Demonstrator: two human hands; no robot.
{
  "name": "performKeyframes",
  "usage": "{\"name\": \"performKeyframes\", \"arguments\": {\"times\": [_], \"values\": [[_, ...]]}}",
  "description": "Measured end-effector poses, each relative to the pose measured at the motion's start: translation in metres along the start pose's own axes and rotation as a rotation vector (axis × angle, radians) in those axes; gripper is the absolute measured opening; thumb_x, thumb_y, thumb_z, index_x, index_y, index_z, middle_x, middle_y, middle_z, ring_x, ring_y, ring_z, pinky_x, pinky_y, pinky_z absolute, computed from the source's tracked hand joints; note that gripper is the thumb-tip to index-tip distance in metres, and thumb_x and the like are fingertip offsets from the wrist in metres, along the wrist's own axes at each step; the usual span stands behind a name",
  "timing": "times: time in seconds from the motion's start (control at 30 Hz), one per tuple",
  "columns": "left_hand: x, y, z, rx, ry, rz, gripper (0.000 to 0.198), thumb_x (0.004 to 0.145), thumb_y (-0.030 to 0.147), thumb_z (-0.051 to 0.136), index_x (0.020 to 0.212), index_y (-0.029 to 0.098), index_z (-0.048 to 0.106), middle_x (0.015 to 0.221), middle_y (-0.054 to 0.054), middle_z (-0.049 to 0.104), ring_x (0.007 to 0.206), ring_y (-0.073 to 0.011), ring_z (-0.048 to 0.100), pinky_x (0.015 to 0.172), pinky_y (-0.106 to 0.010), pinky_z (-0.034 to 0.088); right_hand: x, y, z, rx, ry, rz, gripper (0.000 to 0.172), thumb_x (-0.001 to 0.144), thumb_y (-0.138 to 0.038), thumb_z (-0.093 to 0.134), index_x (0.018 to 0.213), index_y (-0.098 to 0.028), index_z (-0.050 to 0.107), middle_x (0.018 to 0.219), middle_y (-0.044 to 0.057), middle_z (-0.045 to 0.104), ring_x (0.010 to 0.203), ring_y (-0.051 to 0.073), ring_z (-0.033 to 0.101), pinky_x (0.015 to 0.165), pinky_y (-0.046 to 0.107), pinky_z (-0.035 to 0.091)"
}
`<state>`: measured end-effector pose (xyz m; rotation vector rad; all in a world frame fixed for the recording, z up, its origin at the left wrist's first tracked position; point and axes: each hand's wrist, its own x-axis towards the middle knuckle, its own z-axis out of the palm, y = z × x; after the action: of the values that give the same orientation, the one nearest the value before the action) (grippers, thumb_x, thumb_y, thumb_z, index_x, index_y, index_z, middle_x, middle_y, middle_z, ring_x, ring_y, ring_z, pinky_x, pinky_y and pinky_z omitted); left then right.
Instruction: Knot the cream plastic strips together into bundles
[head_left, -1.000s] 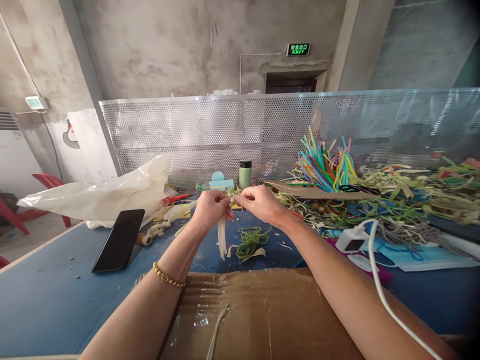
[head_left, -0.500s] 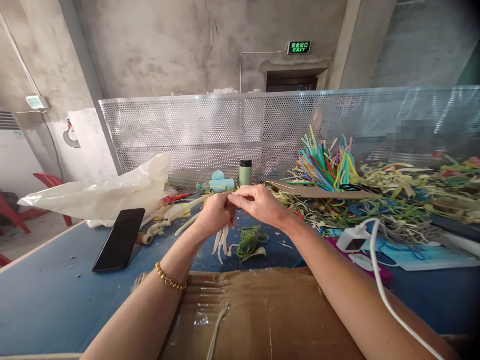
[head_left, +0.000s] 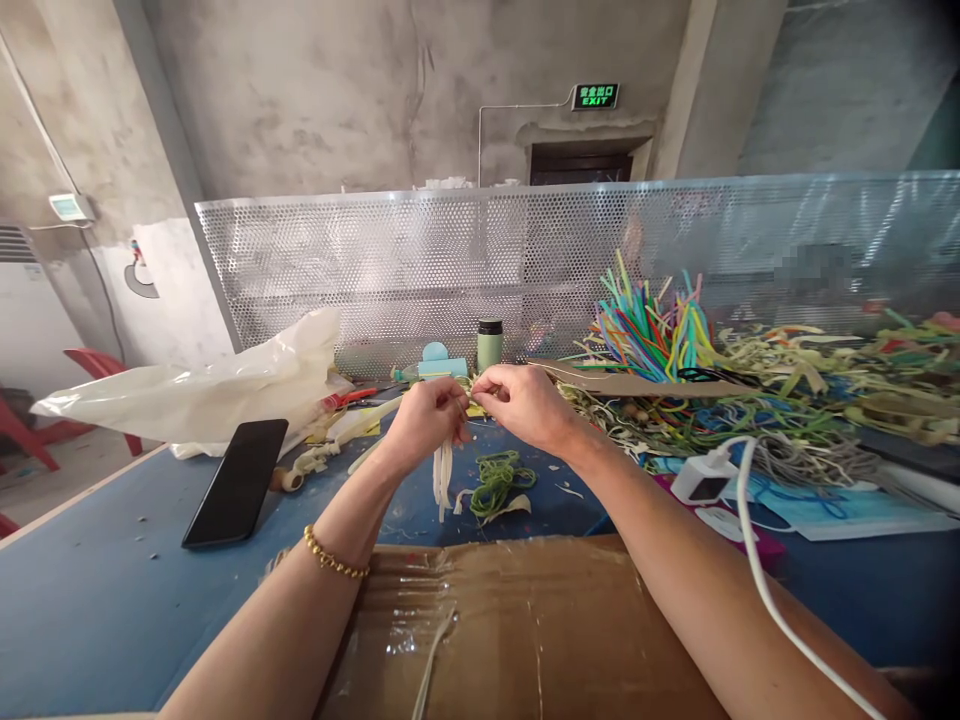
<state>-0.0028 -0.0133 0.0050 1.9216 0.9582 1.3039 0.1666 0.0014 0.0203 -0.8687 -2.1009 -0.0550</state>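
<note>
My left hand (head_left: 426, 420) is closed round a bunch of cream-coloured strips (head_left: 443, 477) that hang from it over the blue table (head_left: 112, 590). Just to its right, my right hand (head_left: 521, 402) pinches the top of the same bunch with thumb and forefinger. The two hands almost touch above the table's middle. A small tangle of green cord (head_left: 496, 482) lies on the table directly below them. A gold bead bracelet (head_left: 332, 560) is on my left wrist.
A flattened cardboard box (head_left: 525, 630) lies nearest me. A black phone (head_left: 237, 481) and a white plastic bag (head_left: 217, 390) are on the left. Heaps of coloured strips (head_left: 750, 390), a white charger (head_left: 703, 478) with cable, a green bottle (head_left: 490, 346) and a perforated metal screen (head_left: 375, 260) stand behind.
My hands, pressed together half a second ago, have drawn slightly apart again. The hanging cream strips have bunched into a straighter bundle.
</note>
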Motion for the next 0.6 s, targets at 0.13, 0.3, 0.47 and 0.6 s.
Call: {"name": "performKeyframes", "arguments": {"times": [0.13,0.3,0.47,0.6], "values": [[-0.0003,0.0020,-0.0018,-0.083,0.010,-0.017,0.016,0.085,0.018,0.055,0.069,0.018,0.055,0.049,-0.001,0.063,0.042,-0.0127,0.056,0.046,-0.023,0.042,-0.0013,-0.0033,-0.0002,0.018,-0.058,0.022,0.012,0.084,-0.019,0.058,0.077,-0.015,0.068,0.070,0.003,0.067,0.059,0.012,0.055,0.055,0.026,0.037],[-0.0013,0.0034,-0.0015,-0.098,0.021,-0.029,0.016,0.084,0.017,0.056,0.068,0.017,0.055,0.048,-0.001,0.063,0.042,-0.0124,0.056,0.046,-0.023,0.043,-0.0006,-0.0045,-0.0015,0.057,0.029,0.033,0.008,0.083,-0.021,0.061,0.084,-0.015,0.067,0.074,0.004,0.069,0.062,0.013,0.057,0.059,0.026,0.040],[-0.0011,0.0043,-0.0005,-0.123,0.031,-0.034,0.014,0.083,0.017,0.058,0.070,0.017,0.056,0.048,0.000,0.063,0.041,-0.0119,0.056,0.046,-0.022,0.043,-0.0012,-0.0056,0.0007,-0.051,0.003,-0.023,0.007,0.082,-0.018,0.061,0.077,-0.016,0.066,0.074,0.003,0.067,0.062,0.013,0.054,0.057,0.027,0.036],[-0.0004,0.0031,-0.0011,-0.161,0.046,-0.050,0.014,0.083,0.019,0.060,0.069,0.016,0.057,0.046,0.000,0.061,0.040,-0.0112,0.055,0.044,-0.022,0.042,-0.0019,-0.0073,0.0010,-0.087,-0.038,-0.038,0.010,0.082,-0.016,0.061,0.075,-0.016,0.068,0.068,0.002,0.065,0.059,0.012,0.052,0.055,0.027,0.033]]}}
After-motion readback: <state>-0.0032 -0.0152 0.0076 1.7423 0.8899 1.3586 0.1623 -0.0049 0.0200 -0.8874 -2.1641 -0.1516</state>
